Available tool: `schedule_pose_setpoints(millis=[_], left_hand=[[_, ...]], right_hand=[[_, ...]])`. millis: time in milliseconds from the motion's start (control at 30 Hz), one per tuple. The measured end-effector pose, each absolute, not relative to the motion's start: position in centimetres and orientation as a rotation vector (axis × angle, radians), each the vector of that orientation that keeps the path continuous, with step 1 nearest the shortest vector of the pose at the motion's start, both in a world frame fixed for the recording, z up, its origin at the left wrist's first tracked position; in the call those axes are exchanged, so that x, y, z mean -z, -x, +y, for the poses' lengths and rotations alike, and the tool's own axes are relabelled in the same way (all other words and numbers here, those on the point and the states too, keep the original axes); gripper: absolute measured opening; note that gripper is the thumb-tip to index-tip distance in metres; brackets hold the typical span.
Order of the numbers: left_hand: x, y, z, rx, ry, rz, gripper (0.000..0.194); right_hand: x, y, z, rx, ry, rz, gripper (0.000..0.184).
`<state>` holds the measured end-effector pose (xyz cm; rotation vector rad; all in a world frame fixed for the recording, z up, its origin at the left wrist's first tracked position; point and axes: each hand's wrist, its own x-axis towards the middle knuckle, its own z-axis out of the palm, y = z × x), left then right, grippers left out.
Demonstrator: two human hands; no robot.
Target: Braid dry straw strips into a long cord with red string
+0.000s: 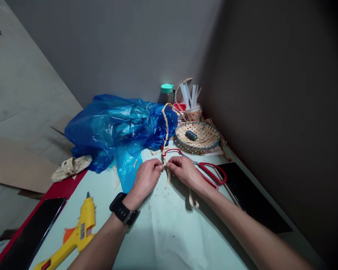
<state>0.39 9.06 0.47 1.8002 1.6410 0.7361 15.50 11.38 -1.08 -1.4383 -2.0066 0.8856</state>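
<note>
A pale braided fibre cord [166,125] runs from the back of the table toward me, with loose strand ends at the near side. My left hand [148,175], a black watch on its wrist, pinches the cord's near end between thumb and finger. Close beside it, my right hand [183,170] pinches the same end, fingertips almost touching the left's. Scissors with red handles [214,174] lie on the table just behind and right of my right hand. A loose strip of fibre [192,200] hangs below my right wrist.
At the left lie a yellow glue gun [86,221], a black flat device [33,232] and a fibre bundle [71,167]. Behind are a crumpled blue plastic bag [115,123], a teal-lidded bottle [166,90], a cup [193,113] of translucent sticks, and a woven basket [211,135] holding a thread spool [190,135].
</note>
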Motion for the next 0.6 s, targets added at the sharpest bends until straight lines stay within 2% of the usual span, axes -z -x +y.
schedule_pose_setpoints(millis=[367, 600], left_hand=[[-0.7, -1.5, 7.5, -0.789, -1.693, 1.648, 0.022], [-0.2, -3.0, 4.9, -0.762, -1.829, 1.709, 0.016]], right_hand=[[1.6, -15.5, 11.1, -1.132, 1.352, -1.846, 0.028], [2.4, -15.1, 11.1, -1.272, 1.300, -1.657, 0.024]])
